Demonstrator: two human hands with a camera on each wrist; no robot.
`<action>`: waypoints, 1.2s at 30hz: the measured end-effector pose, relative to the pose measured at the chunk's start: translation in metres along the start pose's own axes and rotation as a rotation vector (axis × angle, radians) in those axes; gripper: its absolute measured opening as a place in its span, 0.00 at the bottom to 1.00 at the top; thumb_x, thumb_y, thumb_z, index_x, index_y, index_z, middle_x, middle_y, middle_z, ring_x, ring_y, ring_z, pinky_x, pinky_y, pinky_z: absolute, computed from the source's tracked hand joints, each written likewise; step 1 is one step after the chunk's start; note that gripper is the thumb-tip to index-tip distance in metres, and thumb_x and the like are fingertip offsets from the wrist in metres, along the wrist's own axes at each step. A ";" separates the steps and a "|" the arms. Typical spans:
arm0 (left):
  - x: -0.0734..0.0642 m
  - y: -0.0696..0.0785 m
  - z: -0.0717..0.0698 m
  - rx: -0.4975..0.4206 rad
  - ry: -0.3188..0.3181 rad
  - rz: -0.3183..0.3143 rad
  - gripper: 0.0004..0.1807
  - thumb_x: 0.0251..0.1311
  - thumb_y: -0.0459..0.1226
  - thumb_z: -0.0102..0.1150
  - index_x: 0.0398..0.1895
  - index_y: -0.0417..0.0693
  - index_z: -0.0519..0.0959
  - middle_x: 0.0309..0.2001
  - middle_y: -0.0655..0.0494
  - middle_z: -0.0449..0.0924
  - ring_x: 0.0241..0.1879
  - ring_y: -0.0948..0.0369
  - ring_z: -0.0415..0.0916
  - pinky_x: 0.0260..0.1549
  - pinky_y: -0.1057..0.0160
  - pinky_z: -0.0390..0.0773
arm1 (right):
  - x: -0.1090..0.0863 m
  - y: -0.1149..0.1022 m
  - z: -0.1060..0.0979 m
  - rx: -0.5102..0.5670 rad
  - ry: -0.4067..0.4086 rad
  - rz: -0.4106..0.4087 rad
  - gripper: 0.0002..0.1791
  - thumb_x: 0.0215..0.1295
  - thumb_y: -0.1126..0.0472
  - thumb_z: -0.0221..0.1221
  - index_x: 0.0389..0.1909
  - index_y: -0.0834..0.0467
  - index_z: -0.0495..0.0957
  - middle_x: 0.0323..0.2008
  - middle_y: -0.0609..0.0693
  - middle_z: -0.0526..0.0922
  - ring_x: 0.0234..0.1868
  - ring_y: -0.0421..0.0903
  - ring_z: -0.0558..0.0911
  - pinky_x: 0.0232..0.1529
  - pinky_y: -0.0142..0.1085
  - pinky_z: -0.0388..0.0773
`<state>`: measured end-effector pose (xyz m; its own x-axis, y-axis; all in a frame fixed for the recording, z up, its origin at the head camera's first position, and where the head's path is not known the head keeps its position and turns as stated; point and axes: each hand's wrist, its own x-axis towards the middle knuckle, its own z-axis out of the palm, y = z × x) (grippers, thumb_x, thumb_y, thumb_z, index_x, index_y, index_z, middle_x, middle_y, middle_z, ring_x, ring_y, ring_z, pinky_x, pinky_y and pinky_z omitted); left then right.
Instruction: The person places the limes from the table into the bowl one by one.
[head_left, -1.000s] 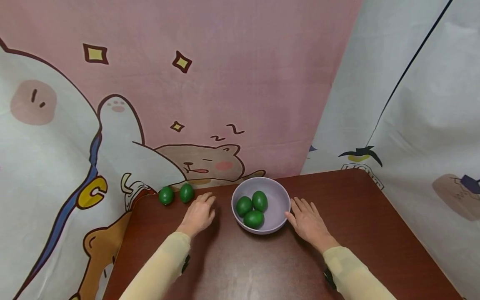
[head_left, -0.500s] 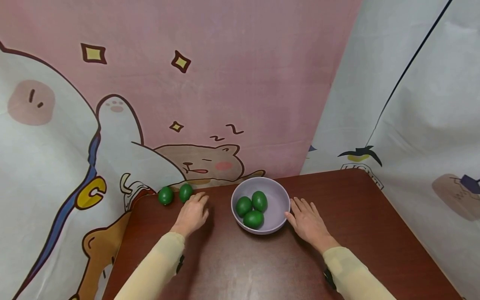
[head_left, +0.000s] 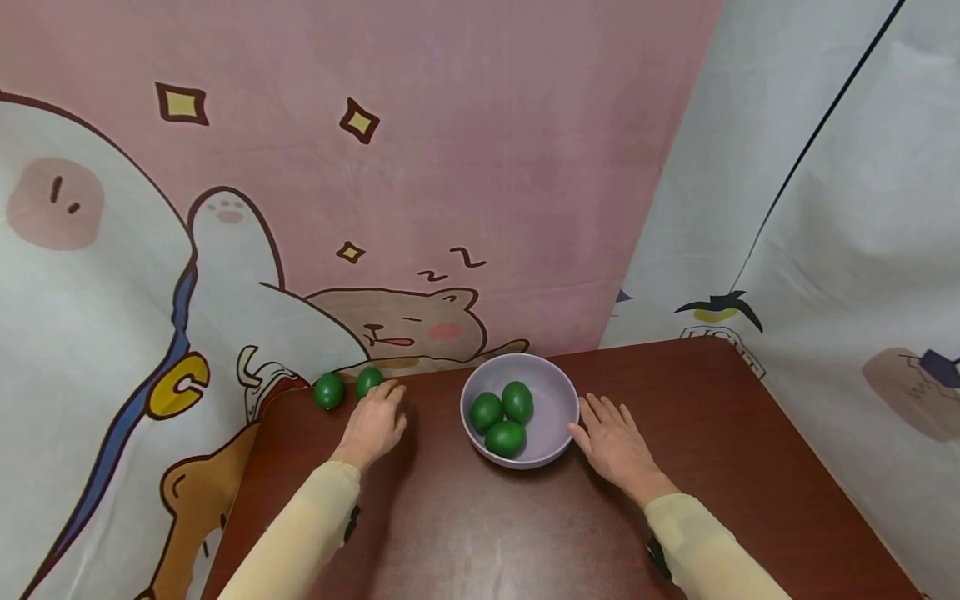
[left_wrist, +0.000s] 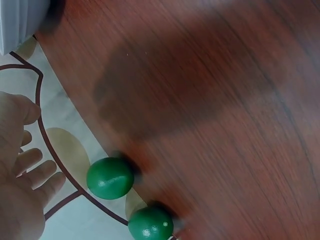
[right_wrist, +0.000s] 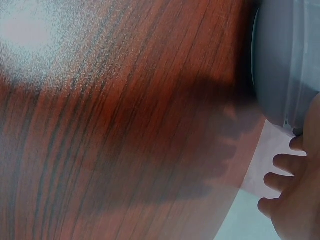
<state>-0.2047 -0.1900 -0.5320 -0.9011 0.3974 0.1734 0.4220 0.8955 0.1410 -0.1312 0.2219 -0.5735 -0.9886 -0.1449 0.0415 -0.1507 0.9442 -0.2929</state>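
Observation:
Several glossy green limes are in view. Three lie in a lavender bowl (head_left: 557,410) at the middle of the table. Two more stand at the far left edge: the outer lime (head_left: 328,391) and the inner lime (head_left: 368,381). My left hand (head_left: 372,426) hovers just in front of the inner one and partly hides it in the head view. In the left wrist view this hand's loosely bent fingers (left_wrist: 37,172) are apart from the nearer lime (left_wrist: 110,178). My right hand (head_left: 617,442) lies against the bowl's right side, fingers extended, with the thumb at the rim.
The brown wooden table (head_left: 480,533) ends at a cloth backdrop (head_left: 525,167) printed with cartoon animals, close behind the bowl and the two limes. A pale curtain (head_left: 862,292) hangs along the right side.
My left hand has moved left, away from the bowl and up to the inner lime. The right hand has kept its place at the bowl. The head view has shifted slightly.

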 end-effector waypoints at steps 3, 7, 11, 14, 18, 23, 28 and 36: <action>0.000 -0.003 0.000 -0.006 0.010 -0.012 0.26 0.63 0.34 0.66 0.63 0.32 0.77 0.64 0.33 0.74 0.62 0.36 0.74 0.59 0.40 0.77 | 0.000 0.000 0.001 -0.002 -0.005 -0.001 0.36 0.80 0.43 0.49 0.76 0.65 0.64 0.75 0.67 0.65 0.76 0.67 0.61 0.75 0.64 0.52; 0.001 -0.008 0.001 -0.007 0.008 -0.033 0.27 0.63 0.33 0.66 0.64 0.32 0.76 0.65 0.33 0.73 0.63 0.34 0.73 0.59 0.39 0.76 | 0.001 0.000 0.000 0.003 -0.013 0.000 0.36 0.80 0.43 0.48 0.76 0.64 0.64 0.75 0.66 0.64 0.77 0.67 0.61 0.75 0.64 0.52; 0.002 -0.013 0.002 -0.007 0.012 -0.039 0.27 0.63 0.33 0.66 0.64 0.31 0.75 0.65 0.33 0.73 0.62 0.35 0.73 0.59 0.39 0.76 | 0.001 0.000 -0.001 0.005 -0.014 0.000 0.35 0.81 0.44 0.48 0.77 0.64 0.63 0.75 0.66 0.64 0.77 0.67 0.61 0.75 0.63 0.52; 0.003 -0.016 0.002 -0.009 0.030 -0.034 0.27 0.62 0.32 0.66 0.63 0.31 0.75 0.64 0.33 0.74 0.61 0.37 0.74 0.57 0.40 0.77 | 0.001 0.000 0.000 0.007 -0.011 0.000 0.35 0.81 0.44 0.49 0.77 0.65 0.63 0.75 0.66 0.64 0.77 0.67 0.61 0.75 0.63 0.52; 0.004 -0.020 0.003 -0.001 0.046 -0.029 0.27 0.60 0.32 0.67 0.63 0.31 0.76 0.63 0.34 0.74 0.59 0.38 0.74 0.54 0.40 0.79 | 0.001 0.000 0.000 0.004 -0.009 0.000 0.35 0.80 0.44 0.49 0.76 0.65 0.64 0.75 0.66 0.65 0.76 0.67 0.61 0.75 0.63 0.52; 0.007 -0.022 0.002 0.004 0.010 -0.051 0.28 0.61 0.32 0.66 0.64 0.30 0.75 0.65 0.32 0.73 0.60 0.37 0.73 0.55 0.39 0.78 | 0.000 -0.001 -0.001 0.004 -0.011 0.002 0.36 0.80 0.44 0.48 0.76 0.64 0.64 0.75 0.66 0.65 0.77 0.66 0.61 0.76 0.63 0.52; 0.009 -0.026 0.000 0.008 -0.051 -0.098 0.29 0.65 0.34 0.64 0.67 0.30 0.72 0.67 0.30 0.70 0.63 0.35 0.71 0.58 0.38 0.75 | 0.000 -0.003 -0.003 0.009 -0.009 0.001 0.35 0.81 0.44 0.48 0.76 0.65 0.65 0.75 0.66 0.65 0.76 0.67 0.62 0.75 0.63 0.52; 0.009 -0.036 -0.001 -0.006 -0.065 -0.149 0.29 0.65 0.34 0.62 0.67 0.29 0.70 0.67 0.27 0.68 0.65 0.33 0.68 0.60 0.38 0.74 | 0.000 -0.003 -0.002 -0.007 -0.004 -0.001 0.35 0.81 0.44 0.48 0.76 0.65 0.65 0.75 0.66 0.65 0.76 0.67 0.62 0.75 0.63 0.53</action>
<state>-0.2281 -0.2186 -0.5344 -0.9582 0.2725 0.0870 0.2837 0.9443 0.1668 -0.1312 0.2199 -0.5707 -0.9884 -0.1468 0.0378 -0.1515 0.9461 -0.2864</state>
